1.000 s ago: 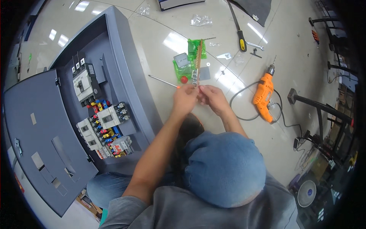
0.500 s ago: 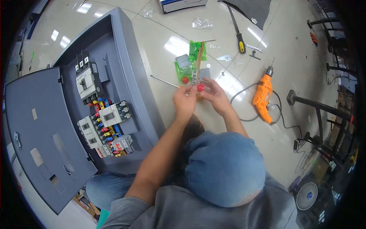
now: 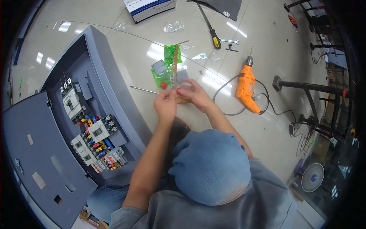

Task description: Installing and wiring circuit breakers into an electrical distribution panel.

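My left hand [image 3: 165, 105] and my right hand [image 3: 198, 97] meet above the floor in front of me. The left thumb and fingers are pinched together; what lies between them is hidden. At the right fingertips, held between thumb and fingers, is a small red rounded piece [image 3: 178, 91]. A long brass-coloured terminal strip [image 3: 175, 57] with a row of holes lies just beyond, its near end by the fingers. Another red rounded piece [image 3: 164, 85] rests left of it, near green plastic packaging [image 3: 170, 54] and a grey flat piece [image 3: 159, 67]. A screwdriver-like metal rod [image 3: 143, 89] ends by the left hand.
To the left stands a grey electrical cabinet [image 3: 114, 84] with its door [image 3: 30, 126] swung out and several breakers inside. An orange corded drill [image 3: 246, 86] lies right. Farther off are a yellow-black handled tool [image 3: 215, 40], a wrench [image 3: 229, 41] and a box [image 3: 152, 9].
The whole view has shifted, so floor items appear farther left. Both hands remain together around the red piece, and the right fingers now cover more of it.
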{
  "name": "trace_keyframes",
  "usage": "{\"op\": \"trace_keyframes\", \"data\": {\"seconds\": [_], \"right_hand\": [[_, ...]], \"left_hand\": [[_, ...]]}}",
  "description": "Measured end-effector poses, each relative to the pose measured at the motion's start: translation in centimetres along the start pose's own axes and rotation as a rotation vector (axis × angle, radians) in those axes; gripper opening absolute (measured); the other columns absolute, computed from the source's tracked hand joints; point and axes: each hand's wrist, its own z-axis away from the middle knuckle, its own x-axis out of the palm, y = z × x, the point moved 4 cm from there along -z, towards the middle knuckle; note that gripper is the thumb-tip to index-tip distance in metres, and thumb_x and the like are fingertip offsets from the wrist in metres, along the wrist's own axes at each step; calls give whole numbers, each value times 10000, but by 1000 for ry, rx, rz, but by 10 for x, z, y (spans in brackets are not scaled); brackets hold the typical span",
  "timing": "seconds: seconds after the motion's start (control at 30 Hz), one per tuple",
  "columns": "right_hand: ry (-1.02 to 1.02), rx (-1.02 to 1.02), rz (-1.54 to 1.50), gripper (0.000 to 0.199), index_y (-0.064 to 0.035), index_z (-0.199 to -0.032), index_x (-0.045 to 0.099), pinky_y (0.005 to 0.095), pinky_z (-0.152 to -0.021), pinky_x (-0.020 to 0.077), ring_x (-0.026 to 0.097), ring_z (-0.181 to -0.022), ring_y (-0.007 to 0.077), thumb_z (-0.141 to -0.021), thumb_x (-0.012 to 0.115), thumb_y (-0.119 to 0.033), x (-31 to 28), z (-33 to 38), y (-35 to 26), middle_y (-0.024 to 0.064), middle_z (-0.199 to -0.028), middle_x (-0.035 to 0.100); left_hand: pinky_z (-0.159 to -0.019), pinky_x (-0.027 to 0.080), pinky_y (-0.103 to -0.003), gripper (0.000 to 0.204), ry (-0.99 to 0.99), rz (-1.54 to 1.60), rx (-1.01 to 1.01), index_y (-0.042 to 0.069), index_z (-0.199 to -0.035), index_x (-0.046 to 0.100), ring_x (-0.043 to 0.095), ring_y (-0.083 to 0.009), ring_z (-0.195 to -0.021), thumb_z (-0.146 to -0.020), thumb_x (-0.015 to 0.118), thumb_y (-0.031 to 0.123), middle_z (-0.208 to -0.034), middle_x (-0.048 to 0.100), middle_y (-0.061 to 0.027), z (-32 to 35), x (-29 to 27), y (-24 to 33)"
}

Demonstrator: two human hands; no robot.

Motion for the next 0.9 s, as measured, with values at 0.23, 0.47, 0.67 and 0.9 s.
{"op": "trace_keyframes", "data": {"seconds": [0.23, 0.47, 0.67, 0.9], "right_hand": [[-58, 15, -92, 474, 4, -1235, 538, 265, -594, 539, 637, -673, 146, -943, 645, -355, 5, 0, 1, 84, -888, 681], [-55, 130, -123, 431, 5, -1198, 565, 263, -610, 557, 649, -695, 148, -971, 602, -359, -2, -3, 3, 102, -961, 680], [-70, 109, -18, 403, 19, -1101, 604, 269, -602, 567, 658, -695, 150, -977, 591, -363, -2, -8, 3, 107, -908, 678], [-15, 135, -190, 277, 0, -975, 634, 276, -580, 550, 644, -653, 148, -967, 601, -275, -1, -6, 16, 70, -804, 655]], "left_hand": [[-473, 473, -224, 185, 55, 72, -36, -29, -939, 677, 599, -90, -581, -901, 699, 151, -747, 662, -55, 4, -3, 6], [-478, 484, -232, 200, 38, 2, -5, -21, -961, 683, 630, -96, -618, -889, 714, 163, -798, 686, -69, 9, 2, 14], [-478, 481, -230, 196, 21, 26, -91, -28, -957, 679, 635, -102, -624, -891, 706, 155, -788, 682, -69, 8, 3, 0], [-474, 474, -229, 194, 7, 32, -57, -35, -971, 670, 619, -100, -605, -893, 701, 140, -767, 669, -69, 5, 9, -10]]}}
